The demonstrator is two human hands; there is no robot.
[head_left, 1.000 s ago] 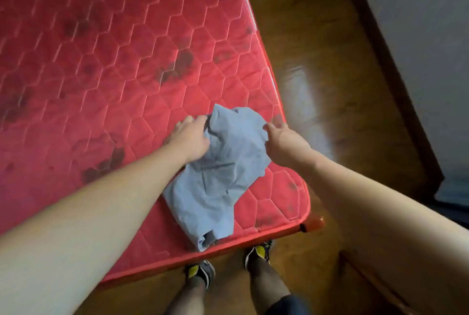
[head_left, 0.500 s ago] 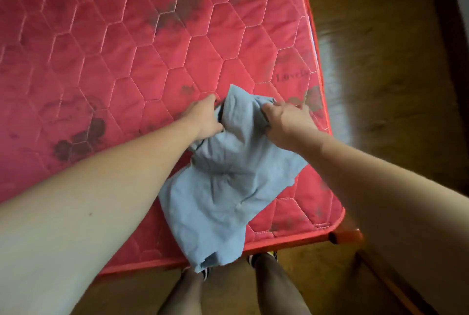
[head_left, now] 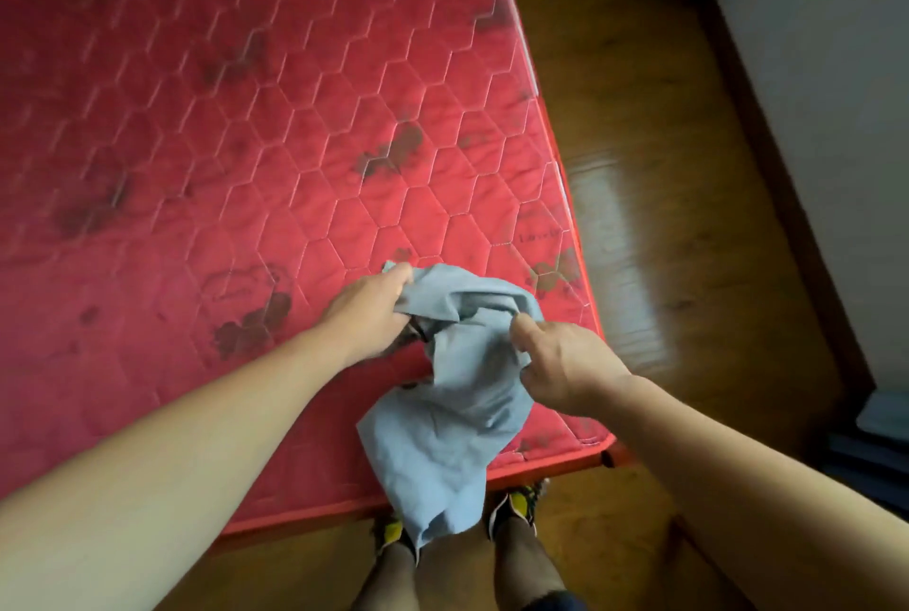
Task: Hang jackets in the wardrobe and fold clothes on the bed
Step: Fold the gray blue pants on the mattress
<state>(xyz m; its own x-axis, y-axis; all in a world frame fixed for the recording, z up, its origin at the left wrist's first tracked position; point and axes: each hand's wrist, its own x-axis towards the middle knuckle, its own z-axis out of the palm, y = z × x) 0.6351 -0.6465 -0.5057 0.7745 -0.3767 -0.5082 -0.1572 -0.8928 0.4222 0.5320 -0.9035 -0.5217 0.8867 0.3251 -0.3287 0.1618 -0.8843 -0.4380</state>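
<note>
One grey-blue garment (head_left: 457,394), crumpled, lies at the near right corner of one red quilted mattress (head_left: 246,143), its hem overhanging, gripped by curled fingers of left hand (head_left: 369,315) and right hand (head_left: 565,364).

I see one small dark word (head_left: 538,235) on the red mattress (head_left: 275,128), right of the middle. It starts with L. The rest is too blurry.

A home bedroom: bare red quilted mattress (head_left: 275,128), wooden floor (head_left: 654,197), plain wall (head_left: 836,93).
</note>
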